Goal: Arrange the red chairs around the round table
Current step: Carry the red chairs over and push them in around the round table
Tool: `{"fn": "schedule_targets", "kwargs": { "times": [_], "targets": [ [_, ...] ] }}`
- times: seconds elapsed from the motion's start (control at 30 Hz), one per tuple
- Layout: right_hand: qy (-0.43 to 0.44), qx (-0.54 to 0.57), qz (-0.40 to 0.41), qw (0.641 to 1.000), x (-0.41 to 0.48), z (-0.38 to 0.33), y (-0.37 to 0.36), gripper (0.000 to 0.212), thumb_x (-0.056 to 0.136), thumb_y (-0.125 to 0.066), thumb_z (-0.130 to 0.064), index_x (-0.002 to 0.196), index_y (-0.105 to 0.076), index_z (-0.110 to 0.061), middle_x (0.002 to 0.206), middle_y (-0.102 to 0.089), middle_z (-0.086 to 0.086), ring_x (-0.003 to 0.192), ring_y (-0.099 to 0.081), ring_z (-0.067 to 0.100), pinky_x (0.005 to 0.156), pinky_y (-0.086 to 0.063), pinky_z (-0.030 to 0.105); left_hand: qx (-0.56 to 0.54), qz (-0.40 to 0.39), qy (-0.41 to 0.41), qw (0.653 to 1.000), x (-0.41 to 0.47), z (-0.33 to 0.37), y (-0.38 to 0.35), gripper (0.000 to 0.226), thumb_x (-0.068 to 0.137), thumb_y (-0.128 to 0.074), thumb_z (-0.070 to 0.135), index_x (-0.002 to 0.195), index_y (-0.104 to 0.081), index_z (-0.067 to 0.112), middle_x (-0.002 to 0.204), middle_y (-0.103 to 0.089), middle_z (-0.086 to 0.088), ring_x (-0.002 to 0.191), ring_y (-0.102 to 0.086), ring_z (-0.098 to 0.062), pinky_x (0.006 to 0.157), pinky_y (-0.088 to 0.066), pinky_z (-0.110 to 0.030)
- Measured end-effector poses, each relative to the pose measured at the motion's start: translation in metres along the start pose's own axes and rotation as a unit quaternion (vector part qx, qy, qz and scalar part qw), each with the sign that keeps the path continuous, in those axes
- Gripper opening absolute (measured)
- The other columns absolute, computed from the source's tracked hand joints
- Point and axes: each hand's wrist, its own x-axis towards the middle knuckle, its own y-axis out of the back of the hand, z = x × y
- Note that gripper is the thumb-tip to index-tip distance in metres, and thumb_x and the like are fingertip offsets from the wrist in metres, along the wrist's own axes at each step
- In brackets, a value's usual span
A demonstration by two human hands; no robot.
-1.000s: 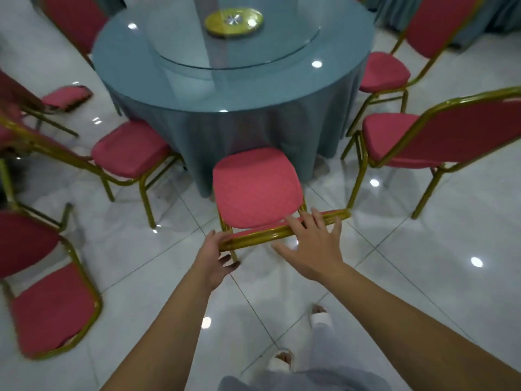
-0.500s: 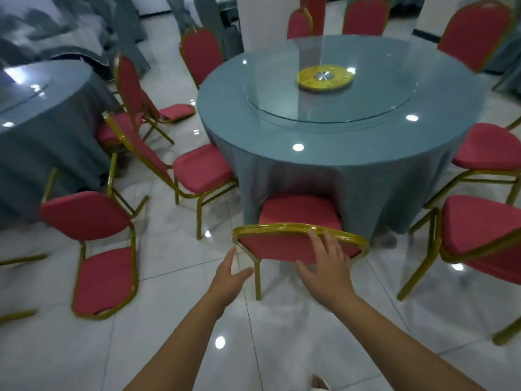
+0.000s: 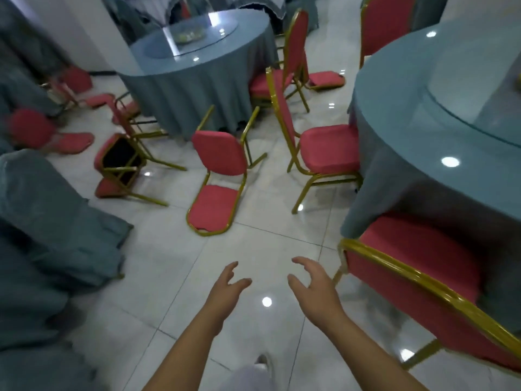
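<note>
Head view | left hand (image 3: 225,289), right hand (image 3: 313,289): empty, fingers loose, apart above floor | tucked chair (image 3: 408,277) sits against table (image 3: 400,114), right | tipped chair (image 3: 220,155) lies on its back ahead, well apart | hands raised, probably to lift it.

Free room: bare floor (image 3: 262,249) straight in front of me.
Ahead: a tipped chair (image 3: 220,153) lies on its back, in my way.
My right: a red chair (image 3: 408,266) stands close.
My left: blue cloth (image 3: 62,221) crowds in.

Red chairs (image 3: 217,156) have gold frames; the round table (image 3: 423,114) wears plain blue-grey cloth; the floor (image 3: 259,249) is glossy white tile.
</note>
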Motion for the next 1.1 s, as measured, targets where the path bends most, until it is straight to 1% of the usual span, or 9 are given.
{"fn": "schedule_targets", "kwargs": {
  "times": [0.17, 0.3, 0.43, 0.6, 0.73, 0.87, 0.93, 1.03, 1.1],
  "targets": [
    [-0.035, -0.006, -0.016, 0.999, 0.045, -0.013, -0.042, 0.035, 0.096, -0.06, -0.034, 0.129, -0.051, -0.038, 0.131, -0.044, -0.02, 0.124, -0.043, 0.004, 0.102, -0.039, 0.026, -0.067, 0.019, 0.035, 0.997, 0.054, -0.011, 0.048, 0.059, 0.091, -0.066, 0.035, 0.144, -0.041, 0.04, 0.156, -0.034, -0.005, 0.138, -0.039, -0.025, 0.105, -0.037, -0.04],
    [-0.061, -0.022, 0.008, 0.998, 0.089, -0.035, -0.071, 0.038, 0.096, -0.059, -0.034, 0.133, -0.053, -0.034, 0.141, -0.047, -0.012, 0.132, -0.044, 0.012, 0.106, -0.043, 0.036, -0.105, -0.008, 0.054, 0.993, 0.116, 0.006, 0.085, 0.059, 0.091, -0.066, 0.034, 0.145, -0.042, 0.035, 0.154, -0.037, -0.007, 0.137, -0.039, -0.028, 0.11, -0.036, -0.045],
    [-0.06, -0.025, 0.028, 0.998, 0.143, -0.078, -0.107, 0.044, 0.096, -0.058, -0.044, 0.139, -0.05, -0.037, 0.148, -0.045, -0.009, 0.135, -0.043, 0.015, 0.106, -0.044, 0.04, -0.113, -0.04, 0.028, 0.992, 0.171, 0.04, 0.146, 0.058, 0.088, -0.068, 0.036, 0.141, -0.046, 0.037, 0.148, -0.043, -0.006, 0.13, -0.043, -0.023, 0.107, -0.038, -0.041],
    [-0.053, -0.02, 0.037, 0.998, 0.212, -0.115, -0.161, 0.043, 0.095, -0.057, -0.051, 0.136, -0.048, -0.045, 0.148, -0.044, -0.013, 0.134, -0.043, 0.013, 0.103, -0.044, 0.038, -0.17, 0.01, 0.035, 0.985, 0.243, 0.063, 0.221, 0.044, 0.09, -0.066, 0.03, 0.131, -0.052, 0.036, 0.136, -0.054, -0.002, 0.12, -0.05, -0.024, 0.106, -0.042, -0.042],
    [-0.084, -0.014, 0.025, 0.996, 0.26, -0.133, -0.189, 0.038, 0.094, -0.058, -0.05, 0.131, -0.049, -0.047, 0.146, -0.047, -0.01, 0.13, -0.045, 0.013, 0.094, -0.043, 0.031, -0.178, 0.018, 0.066, 0.982, 0.273, 0.052, 0.256, 0.042, 0.09, -0.064, 0.034, 0.131, -0.052, 0.036, 0.138, -0.051, 0.0, 0.129, -0.045, -0.025, 0.106, -0.037, -0.042],
    [-0.087, -0.008, 0.005, 0.996, 0.339, -0.152, -0.225, 0.039, 0.093, -0.06, -0.048, 0.131, -0.053, -0.043, 0.141, -0.05, -0.011, 0.121, -0.046, 0.009, 0.094, -0.042, 0.031, -0.17, 0.038, 0.112, 0.978, 0.33, 0.041, 0.291, 0.047, 0.093, -0.061, 0.033, 0.139, -0.049, 0.029, 0.144, -0.047, -0.004, 0.134, -0.041, -0.027, 0.104, -0.034, -0.043],
    [-0.091, -0.003, -0.01, 0.996, 0.388, -0.161, -0.25, 0.039, 0.093, -0.062, -0.046, 0.131, -0.055, -0.04, 0.14, -0.052, -0.01, 0.124, -0.05, 0.012, 0.094, -0.043, 0.032, -0.172, 0.055, 0.131, 0.975, 0.365, 0.041, 0.314, 0.047, 0.094, -0.061, 0.033, 0.139, -0.049, 0.027, 0.144, -0.047, -0.004, 0.132, -0.042, -0.027, 0.102, -0.036, -0.042],
    [-0.103, 0.003, -0.034, 0.994, 0.469, -0.178, -0.289, 0.042, 0.095, -0.061, -0.042, 0.135, -0.055, -0.033, 0.142, -0.051, -0.006, 0.129, -0.05, 0.019, 0.098, -0.045, 0.035, -0.161, 0.072, 0.141, 0.974, 0.418, 0.058, 0.354, 0.039, 0.094, -0.061, 0.033, 0.132, -0.052, 0.03, 0.141, -0.049, -0.005, 0.127, -0.045, -0.027, 0.1, -0.038, -0.04],
    [-0.125, 0.003, -0.057, 0.99, 0.521, -0.192, -0.313, 0.043, 0.096, -0.06, -0.041, 0.136, -0.054, -0.03, 0.144, -0.05, -0.002, 0.129, -0.05, 0.023, 0.1, -0.044, 0.038, -0.144, 0.085, 0.161, 0.973, 0.45, 0.071, 0.383, 0.034, 0.094, -0.06, 0.033, 0.127, -0.054, 0.033, 0.141, -0.048, -0.005, 0.13, -0.044, -0.028, 0.106, -0.038, -0.043]
  ]
}}
